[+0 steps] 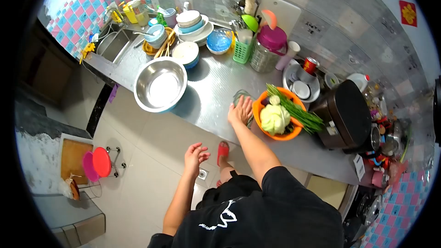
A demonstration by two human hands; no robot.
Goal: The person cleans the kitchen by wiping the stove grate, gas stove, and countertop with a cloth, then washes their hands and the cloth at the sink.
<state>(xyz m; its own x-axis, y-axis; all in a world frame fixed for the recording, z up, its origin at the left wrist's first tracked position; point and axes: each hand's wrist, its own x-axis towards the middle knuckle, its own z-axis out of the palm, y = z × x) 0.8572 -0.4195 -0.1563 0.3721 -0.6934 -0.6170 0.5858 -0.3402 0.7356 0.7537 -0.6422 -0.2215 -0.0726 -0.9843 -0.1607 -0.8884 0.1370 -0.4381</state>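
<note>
My right hand [240,110] is over the steel counter, just left of an orange basket [258,126], with its fingers spread and nothing in it. The basket holds a pale green cabbage [275,119], a bundle of long green stalks [298,112] that sticks out past the rim, and a dark vegetable partly hidden. Behind my right fingers a thin, greenish looped shape [241,93] lies on the counter; I cannot tell what it is. Lower down, my left hand [196,157] hangs in front of the counter above the floor, empty, its fingers loosely curled and apart.
A large steel basin [161,85] sits at the counter's front edge. Stacked bowls [189,22], a green utensil holder [242,51] and a purple-lidded jar [265,55] line the wall. Right of the basket stands a dark appliance [342,115]. A red stool [102,161] is on the floor.
</note>
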